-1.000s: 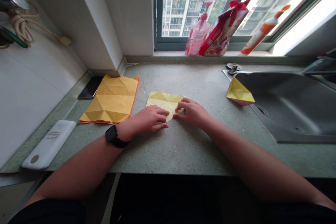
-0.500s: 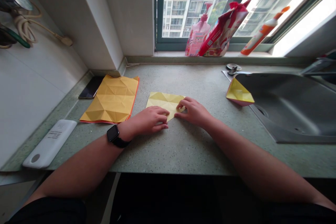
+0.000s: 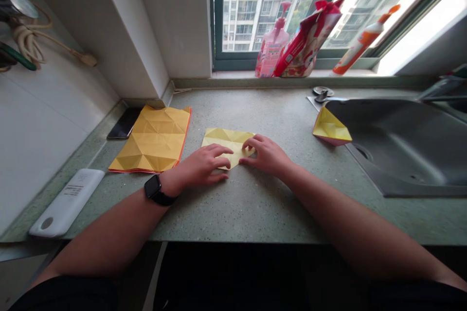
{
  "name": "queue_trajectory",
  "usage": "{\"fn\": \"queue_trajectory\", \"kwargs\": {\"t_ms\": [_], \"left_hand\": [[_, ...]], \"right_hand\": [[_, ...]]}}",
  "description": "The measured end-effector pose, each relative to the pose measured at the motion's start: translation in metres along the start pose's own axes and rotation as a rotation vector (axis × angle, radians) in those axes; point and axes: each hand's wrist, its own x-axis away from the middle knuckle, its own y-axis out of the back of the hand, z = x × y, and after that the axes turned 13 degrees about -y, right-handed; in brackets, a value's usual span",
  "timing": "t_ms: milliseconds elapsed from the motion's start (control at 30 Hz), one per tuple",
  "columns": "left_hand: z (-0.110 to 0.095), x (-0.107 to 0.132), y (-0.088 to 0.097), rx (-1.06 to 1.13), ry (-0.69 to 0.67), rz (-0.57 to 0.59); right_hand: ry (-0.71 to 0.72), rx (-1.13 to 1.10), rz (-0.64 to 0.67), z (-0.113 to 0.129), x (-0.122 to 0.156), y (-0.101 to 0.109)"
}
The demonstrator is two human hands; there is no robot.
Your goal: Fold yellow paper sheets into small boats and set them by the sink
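Furthest left, the creased sheet [image 3: 149, 141] lies by itself, apart from my hands. My left hand [image 3: 193, 167], with the watch [image 3: 152, 187] on its wrist, comes in from that side, its fingers [image 3: 222, 151] close together and lying on the lower left of the yellow paper [image 3: 219, 137]. The paper sits flat on the counter [image 3: 255, 214] between my hands, its long axis running side to side, and my left fingers reach further onto it. My right fingers [image 3: 250, 143] curl narrowly over its right end, though I can't tell whether they pinch it. My right hand [image 3: 268, 155] stays well apart from the folded paper [image 3: 330, 127] beside the sink [image 3: 401, 146].
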Motion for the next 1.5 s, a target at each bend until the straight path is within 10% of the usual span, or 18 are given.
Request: {"fn": "queue_trajectory", "kwargs": {"t_ms": [500, 900, 1233, 1500], "left_hand": [[0.008, 0.006, 0.014, -0.14, -0.006, -0.038], [0.005, 0.007, 0.015, -0.346, 0.067, -0.291], [-0.002, 0.005, 0.009, -0.157, 0.062, -0.426], [0.001, 0.005, 0.004, -0.002, 0.054, -0.323]], "right_hand": [[0.039, 0.054, -0.095, -0.03, -0.01, 0.005], [0.362, -0.084, 0.031, -0.019, -0.007, 0.003], [0.425, -0.108, 0.056, -0.012, -0.001, 0.004], [0.417, -0.105, 0.096, -0.009, 0.001, 0.009]]}}
